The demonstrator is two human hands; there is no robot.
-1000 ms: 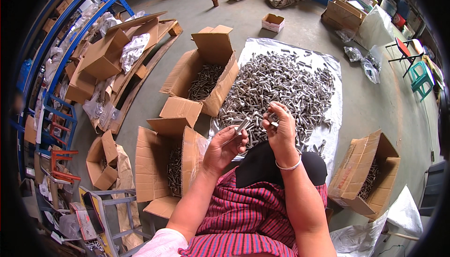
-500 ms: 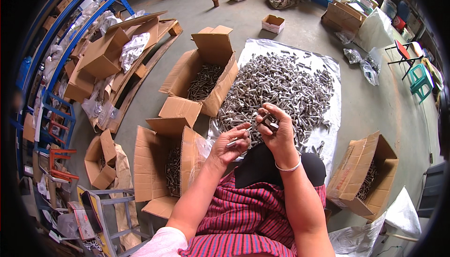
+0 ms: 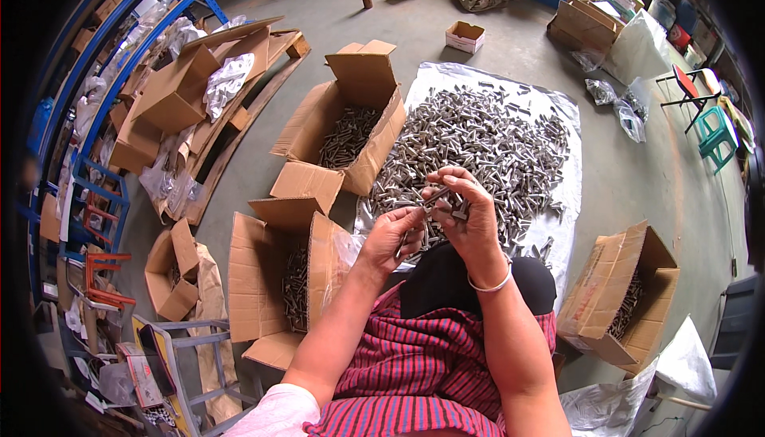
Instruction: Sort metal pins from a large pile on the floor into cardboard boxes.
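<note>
Nearest the camera, a striped red skirt (image 3: 430, 373) and a dark cloth (image 3: 454, 282) cover the person's lap, and both forearms rise from the lower edge. The left hand (image 3: 392, 234) is pinched on one grey bolt (image 3: 414, 226), thumb and fingertips closed on its lower end. The right hand (image 3: 466, 214), with a thin bangle (image 3: 490, 284) at the wrist, is clenched round a small bunch of bolts (image 3: 448, 202); how many it holds cannot be made out, since the fingers hide most of them. The two hands meet above the near edge of the pile, with the single bolt reaching toward the bunch.

Just left of the knees stands an open cardboard box (image 3: 275, 278), its flaps up; bolts lie in it, partly hidden by the near wall. To the right, near the knee, another open box (image 3: 617, 301) shows bolts only at its inner edge. A clear bag (image 3: 613, 405) is cut off by the lower edge.

Beyond the hands, a big heap of bolts (image 3: 486, 142) lies on a pale plastic sheet (image 3: 570, 198) spread over the concrete floor (image 3: 263, 174). A third open box (image 3: 351, 130) touches the sheet's left edge. Bare floor runs between the boxes and around the sheet.

Farther left, flattened cartons (image 3: 191, 86) lean by blue shelving (image 3: 88, 110), blurred at the rim. Far right, a green stool (image 3: 717, 134) stands well apart.
</note>
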